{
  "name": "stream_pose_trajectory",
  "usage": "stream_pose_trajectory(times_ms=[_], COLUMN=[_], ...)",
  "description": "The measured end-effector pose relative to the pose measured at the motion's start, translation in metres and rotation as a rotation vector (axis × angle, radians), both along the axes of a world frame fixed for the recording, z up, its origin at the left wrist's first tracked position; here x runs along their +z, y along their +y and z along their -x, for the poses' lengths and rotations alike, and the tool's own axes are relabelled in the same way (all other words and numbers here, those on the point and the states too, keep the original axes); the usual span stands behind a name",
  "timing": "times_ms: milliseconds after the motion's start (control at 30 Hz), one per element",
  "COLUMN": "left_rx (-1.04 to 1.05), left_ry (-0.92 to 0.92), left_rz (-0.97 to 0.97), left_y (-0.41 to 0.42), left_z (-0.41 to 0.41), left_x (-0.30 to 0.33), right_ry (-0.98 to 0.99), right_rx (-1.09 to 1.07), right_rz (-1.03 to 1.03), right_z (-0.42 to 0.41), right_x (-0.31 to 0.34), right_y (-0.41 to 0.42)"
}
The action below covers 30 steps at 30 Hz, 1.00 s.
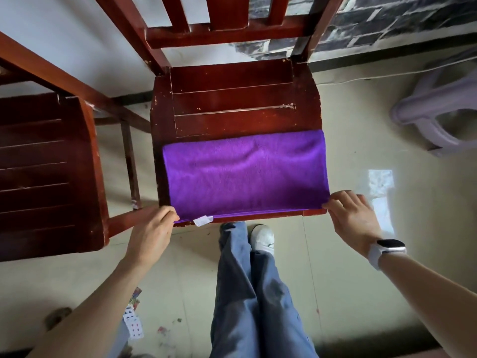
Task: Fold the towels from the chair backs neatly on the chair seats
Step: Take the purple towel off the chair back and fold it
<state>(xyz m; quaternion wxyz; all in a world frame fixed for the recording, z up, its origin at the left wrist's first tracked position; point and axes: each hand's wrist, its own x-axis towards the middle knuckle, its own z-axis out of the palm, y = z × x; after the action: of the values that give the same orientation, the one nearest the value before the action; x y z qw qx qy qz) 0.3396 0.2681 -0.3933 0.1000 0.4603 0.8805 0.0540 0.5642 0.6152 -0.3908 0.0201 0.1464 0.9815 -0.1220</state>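
A purple towel [245, 174] lies flat as a wide rectangle across the front half of a dark red wooden chair seat [232, 99]. A small white label sticks out of its near edge. My left hand [154, 228] pinches the towel's near left corner at the seat's front edge. My right hand [348, 215], with a white watch on its wrist, pinches the near right corner. The chair back [222, 32] above the seat is bare, with no towel on it.
A second dark wooden chair [46, 171] stands close on the left, its seat bare. A pale plastic stool [438, 112] sits on the floor at the right. Playing cards [134, 324] lie on the tiled floor near my feet. A wall runs behind the chairs.
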Motion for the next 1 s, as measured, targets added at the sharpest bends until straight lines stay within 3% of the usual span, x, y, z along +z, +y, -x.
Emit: stream_pose_trajectory(times_ms=[400, 533, 700, 867, 1000], left_rx=[-0.041, 0.000, -0.024, 0.099, -0.074], left_ry=[-0.067, -0.066, -0.113, -0.288, -0.315], left_rz=[0.083, 0.078, 0.073, 0.299, 0.379], left_y=[-0.003, 0.005, 0.053, 0.077, 0.052], left_z=[-0.006, -0.007, -0.023, -0.038, -0.030], left_x=[-0.007, -0.001, -0.004, -0.019, -0.023], right_ry=[-0.112, -0.045, -0.118, -0.303, -0.390], right_rx=[-0.011, -0.029, 0.215, 0.358, 0.448], right_rz=[-0.100, -0.080, -0.133, -0.227, -0.178], right_z=[-0.005, 0.001, 0.039, 0.045, 0.029], right_x=[-0.018, -0.008, -0.009, -0.025, -0.020], right_y=[-0.011, -0.018, -0.055, -0.072, -0.053])
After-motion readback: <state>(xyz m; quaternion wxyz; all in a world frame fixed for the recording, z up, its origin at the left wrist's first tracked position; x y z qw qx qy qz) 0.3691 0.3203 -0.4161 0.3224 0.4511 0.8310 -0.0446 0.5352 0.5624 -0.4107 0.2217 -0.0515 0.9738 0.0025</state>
